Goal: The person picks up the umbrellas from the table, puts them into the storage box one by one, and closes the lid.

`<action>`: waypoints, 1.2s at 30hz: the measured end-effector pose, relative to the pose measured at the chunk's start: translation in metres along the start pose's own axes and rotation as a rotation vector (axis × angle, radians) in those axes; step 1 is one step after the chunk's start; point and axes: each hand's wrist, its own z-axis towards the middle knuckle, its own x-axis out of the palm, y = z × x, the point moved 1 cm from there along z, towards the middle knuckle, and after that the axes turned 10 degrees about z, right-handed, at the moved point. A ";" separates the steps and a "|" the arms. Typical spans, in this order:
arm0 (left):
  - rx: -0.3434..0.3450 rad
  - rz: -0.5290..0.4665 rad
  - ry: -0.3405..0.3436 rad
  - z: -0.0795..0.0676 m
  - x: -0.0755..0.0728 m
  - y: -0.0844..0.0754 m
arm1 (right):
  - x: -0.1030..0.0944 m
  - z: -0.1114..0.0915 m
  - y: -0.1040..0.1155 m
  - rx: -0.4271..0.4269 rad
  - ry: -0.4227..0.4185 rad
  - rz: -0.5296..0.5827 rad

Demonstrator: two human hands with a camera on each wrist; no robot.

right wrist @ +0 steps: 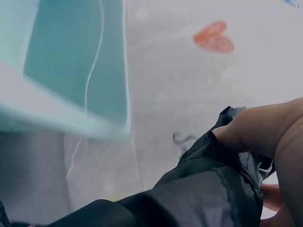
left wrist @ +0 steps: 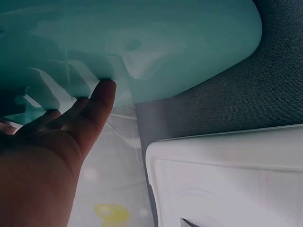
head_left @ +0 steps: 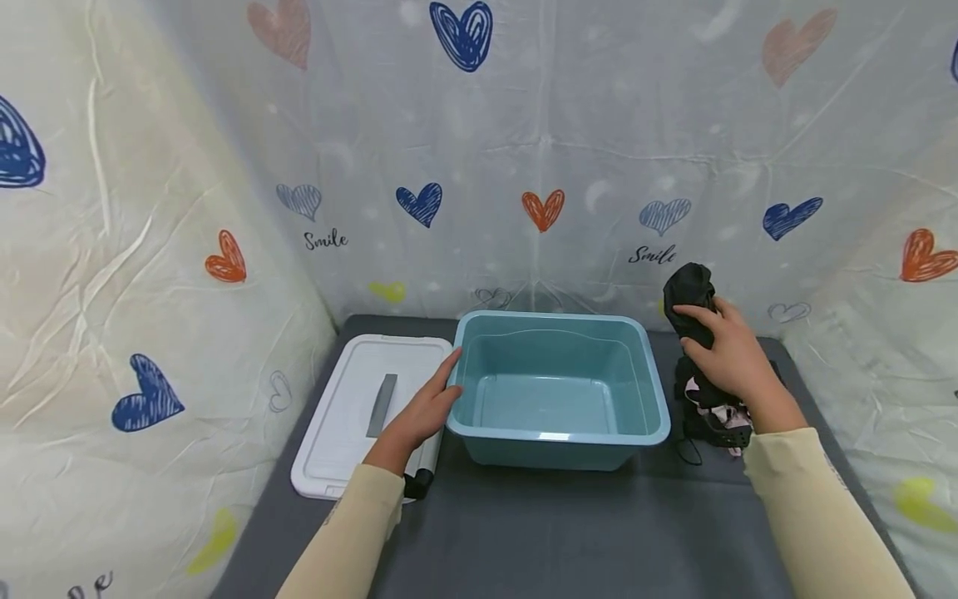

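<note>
My right hand [head_left: 726,353] pinches a black, bunched piece of thin fabric [head_left: 690,287] between thumb and fingers, on the right of the light blue plastic bin [head_left: 557,436]. In the right wrist view the fabric [right wrist: 189,203] is creased and slightly shiny, and it hangs down from the grip. Below that hand lies a pile of black and pink cloth [head_left: 722,413], partly hidden by it. My left hand [head_left: 427,408] rests at the bin's left side, its fingers [left wrist: 102,97] extended along the outer wall. The bin's inside shows nothing in it.
A white lid [head_left: 340,416] with a grey handle [head_left: 382,405] lies left of the bin, partly under my left forearm. A small black object [head_left: 419,484] is at its front corner. Behind the grey table [head_left: 569,532] hangs a heart-patterned curtain [head_left: 479,125].
</note>
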 end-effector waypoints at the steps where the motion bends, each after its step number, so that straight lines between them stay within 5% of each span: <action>1: -0.003 -0.002 -0.001 0.000 0.000 0.000 | 0.002 0.000 0.004 -0.011 0.004 0.000; 16: 0.005 -0.079 -0.022 0.002 0.003 0.006 | 0.033 0.013 0.051 -0.118 0.108 0.079; 36: -0.011 -0.110 -0.024 -0.001 0.007 0.006 | 0.088 0.024 0.080 -0.186 0.215 0.202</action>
